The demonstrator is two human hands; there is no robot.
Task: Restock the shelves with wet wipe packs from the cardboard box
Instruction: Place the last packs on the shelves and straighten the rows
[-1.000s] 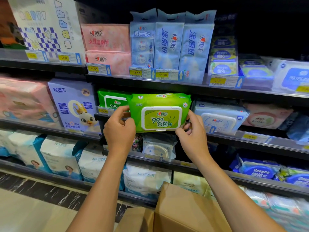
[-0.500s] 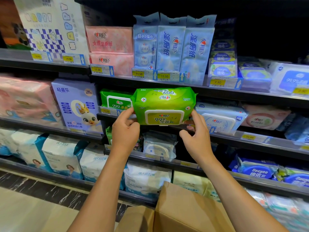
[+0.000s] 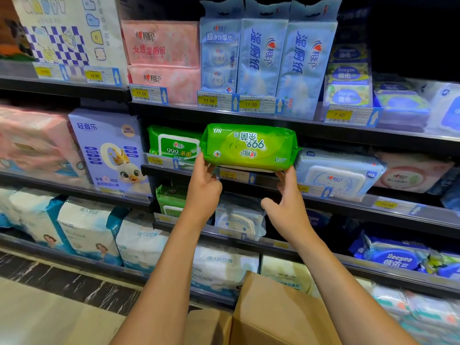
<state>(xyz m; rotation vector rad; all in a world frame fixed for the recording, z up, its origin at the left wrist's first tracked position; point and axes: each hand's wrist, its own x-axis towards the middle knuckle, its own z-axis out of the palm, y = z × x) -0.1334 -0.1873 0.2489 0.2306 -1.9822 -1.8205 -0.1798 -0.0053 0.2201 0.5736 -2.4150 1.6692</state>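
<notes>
Head view: left hand [image 3: 202,189] and right hand [image 3: 290,207] pinch the lower edge of a green wet wipe pack [image 3: 249,146], print upside down, at the middle shelf [image 3: 348,201] lip. It sits just right of another green pack [image 3: 174,145]; cardboard box [image 3: 273,317] below.

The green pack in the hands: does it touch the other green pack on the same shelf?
Cannot tell. In the head view, the held green pack overlaps the shelved green pack, which hides any contact or gap.

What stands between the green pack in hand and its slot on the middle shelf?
Nothing visible. The green wet wipe pack is held by the left hand and right hand at the gap between the shelved green pack and the blue pack.
</notes>
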